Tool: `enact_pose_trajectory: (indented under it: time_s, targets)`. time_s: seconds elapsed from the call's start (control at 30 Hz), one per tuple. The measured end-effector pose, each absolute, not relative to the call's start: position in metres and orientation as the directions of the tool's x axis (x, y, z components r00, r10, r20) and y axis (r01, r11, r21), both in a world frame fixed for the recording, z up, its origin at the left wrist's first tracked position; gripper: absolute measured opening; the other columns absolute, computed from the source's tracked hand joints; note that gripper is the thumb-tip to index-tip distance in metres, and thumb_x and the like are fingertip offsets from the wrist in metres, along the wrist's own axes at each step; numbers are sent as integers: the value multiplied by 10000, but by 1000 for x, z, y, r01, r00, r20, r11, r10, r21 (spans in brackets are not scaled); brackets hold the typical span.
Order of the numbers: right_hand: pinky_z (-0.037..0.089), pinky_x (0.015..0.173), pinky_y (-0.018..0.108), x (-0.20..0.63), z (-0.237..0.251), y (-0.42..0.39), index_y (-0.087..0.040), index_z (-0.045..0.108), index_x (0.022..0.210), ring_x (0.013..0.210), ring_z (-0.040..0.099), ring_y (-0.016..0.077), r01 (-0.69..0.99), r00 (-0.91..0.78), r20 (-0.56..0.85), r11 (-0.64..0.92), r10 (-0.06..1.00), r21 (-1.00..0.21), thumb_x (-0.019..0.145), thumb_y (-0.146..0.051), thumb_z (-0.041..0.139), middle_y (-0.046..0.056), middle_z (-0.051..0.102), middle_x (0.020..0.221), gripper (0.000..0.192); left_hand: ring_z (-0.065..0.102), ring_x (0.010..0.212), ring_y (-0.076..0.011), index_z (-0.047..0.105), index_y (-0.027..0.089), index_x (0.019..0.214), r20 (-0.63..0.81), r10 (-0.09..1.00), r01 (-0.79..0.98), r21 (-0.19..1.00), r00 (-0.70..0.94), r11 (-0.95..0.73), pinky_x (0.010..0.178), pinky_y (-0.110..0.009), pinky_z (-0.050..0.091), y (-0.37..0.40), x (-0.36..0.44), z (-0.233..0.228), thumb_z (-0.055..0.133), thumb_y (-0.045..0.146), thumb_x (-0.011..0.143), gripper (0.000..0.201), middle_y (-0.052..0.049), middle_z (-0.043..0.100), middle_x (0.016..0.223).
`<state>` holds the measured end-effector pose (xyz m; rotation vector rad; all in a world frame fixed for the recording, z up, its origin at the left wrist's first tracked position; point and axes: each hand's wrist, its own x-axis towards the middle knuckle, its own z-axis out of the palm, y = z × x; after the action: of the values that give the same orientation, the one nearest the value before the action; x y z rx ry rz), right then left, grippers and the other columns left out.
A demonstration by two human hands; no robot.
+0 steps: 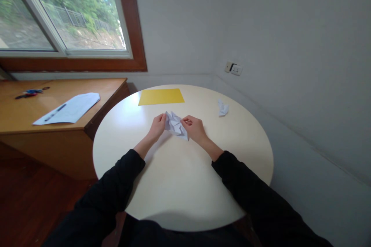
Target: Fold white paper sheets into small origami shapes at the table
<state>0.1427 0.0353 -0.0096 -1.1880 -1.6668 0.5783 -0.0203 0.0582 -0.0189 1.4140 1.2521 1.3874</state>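
A folded white paper piece point(175, 124) with many creases is held just above the round cream table point(179, 185). My left hand point(158, 126) pinches its left edge. My right hand point(194, 128) pinches its right side, thumb and fingers closed on the paper. Both arms wear black sleeves. A yellow sheet point(161, 96) lies flat at the far side of the table, beyond the hands. A small crumpled white paper point(222, 107) rests to the right of my right hand, apart from it.
A wooden desk point(17, 119) stands to the left, touching the table's edge, with a white sheet point(69, 109) and a pen point(55, 112) on it, and small objects point(29, 93) near the window. White walls close in behind and to the right, with a socket point(233, 69).
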Motion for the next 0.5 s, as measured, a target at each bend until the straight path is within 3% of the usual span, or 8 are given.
enact_pose_trajectory:
  time_s: [0.13, 0.5]
  targets:
    - [449, 574, 259, 146, -16, 45, -170, 590, 653, 626, 614, 162, 253, 5, 353, 340, 936, -906, 682, -316, 574, 29, 649, 678, 150, 490, 577, -131, 573, 140, 710, 191, 977, 49, 981, -95, -187, 487, -227, 374, 59, -21, -19, 497, 448, 747, 320, -24, 543, 607]
    - [437, 626, 272, 151, -22, 54, -160, 604, 631, 657, 578, 152, 72, 70, 236, 231, 969, -970, 573, -367, 651, 26, 645, 671, 219, 434, 494, -93, 567, 138, 729, 88, 987, -91, 991, -137, -101, 443, -195, 365, 53, -18, -8, 495, 296, 718, 175, 10, 487, 569]
